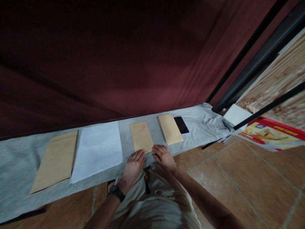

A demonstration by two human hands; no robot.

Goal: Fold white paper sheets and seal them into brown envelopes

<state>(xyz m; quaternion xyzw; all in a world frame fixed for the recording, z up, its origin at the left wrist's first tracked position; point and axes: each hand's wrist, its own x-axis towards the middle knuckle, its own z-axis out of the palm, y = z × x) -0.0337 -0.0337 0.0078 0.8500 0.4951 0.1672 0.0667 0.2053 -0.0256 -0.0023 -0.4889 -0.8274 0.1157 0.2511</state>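
Gray-draped counter [202, 122], dark red backdrop [143, 57] behind.
Left hand [133, 166] and right hand [165, 158] touch the near edge of a brown envelope [141, 135], between white paper [98, 152] and a thicker envelope [170, 128]; fingers [138, 155] nearly straight, pinch impossible to tell.

I'm finding a dark red backdrop [147, 63] rising behind the worktop [200, 118], blocking any reach past its far edge. Strips of gray cloth [127, 136] are showing on both sides of the middle envelope [141, 135], leaving passage toward the white sheet [98, 149] and the right envelope [170, 128]. A dark tablet [182, 125] is crowding the right envelope; beyond it, rumpled cloth is stretching open toward a black bar [269, 107].
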